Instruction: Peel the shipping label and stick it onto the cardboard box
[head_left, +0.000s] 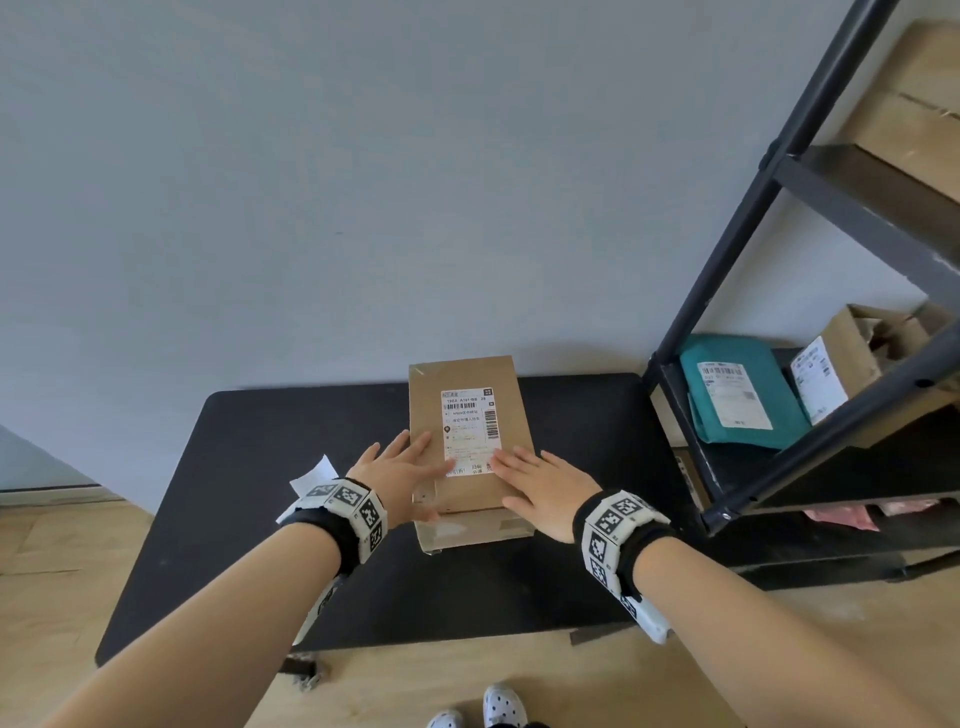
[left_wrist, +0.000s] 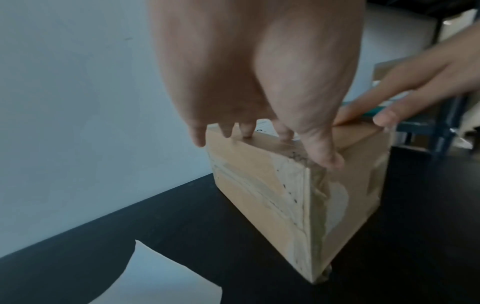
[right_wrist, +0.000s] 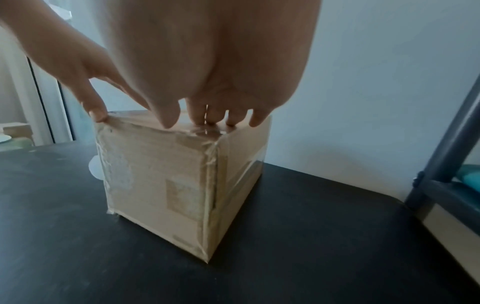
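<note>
Here, both hands flat on top of the cardboard box (head_left: 470, 441), fingers straight and spread, gripping nothing. Left hand (head_left: 397, 475) on the near left part of the top, fingertips (left_wrist: 246, 131) pressing the cardboard beside the label's left edge, thumb over the near left corner. Right hand (head_left: 545, 488) on the near right part, fingertips (right_wrist: 231, 121) down on the label's near right corner and the taped top, thumb just past the near edge.

Ahead of both hands, away from the body: the shipping label (head_left: 471, 428), already stuck on the box top, long axis running from the near edge toward the wall, same as the box. Near strip between the two sets of fingers; far end out of reach of either palm for now. Neither hand clearly nearer; the right one overlapping the label more. Probably a smoothing stroke outward along that long axis next.

Beyond the left wrist, on the black table (head_left: 260, 441), a white backing sheet (head_left: 311, 480), lying well apart from the box.
</note>
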